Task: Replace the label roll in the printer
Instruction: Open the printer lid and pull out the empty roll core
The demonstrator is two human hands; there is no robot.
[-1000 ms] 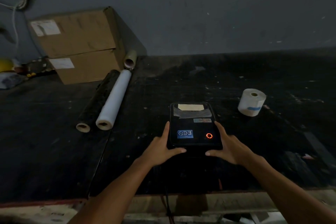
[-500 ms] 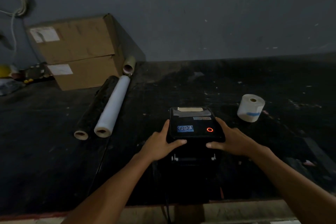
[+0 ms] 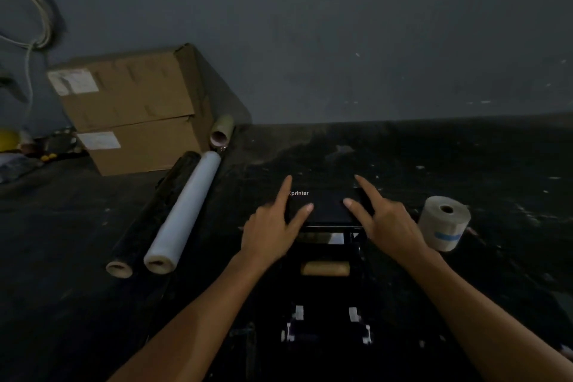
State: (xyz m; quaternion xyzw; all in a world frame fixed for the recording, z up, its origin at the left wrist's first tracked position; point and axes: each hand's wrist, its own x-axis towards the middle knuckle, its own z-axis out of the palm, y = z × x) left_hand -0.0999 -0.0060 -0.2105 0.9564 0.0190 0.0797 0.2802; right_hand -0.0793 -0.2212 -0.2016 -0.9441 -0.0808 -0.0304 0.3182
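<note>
The black label printer stands open at the near table edge. Its lid, marked "Xprinter", is tipped up and back. My left hand presses the lid's left side with fingers spread, and my right hand presses its right side the same way. Inside the open bay lies a brown cardboard core, nearly bare. White guide clips show near the front. A full white label roll with a blue tape strip stands on the table right of the printer, untouched.
Left of the printer lie a long white film roll and a black roll, side by side. Two stacked cardboard boxes sit against the grey wall at back left, with a cardboard tube beside them. Cables hang far left.
The printer lid has swung up and back from closed to fully open, exposing the bay and the core. Both hands moved from the lid's front corners to its raised sides.
</note>
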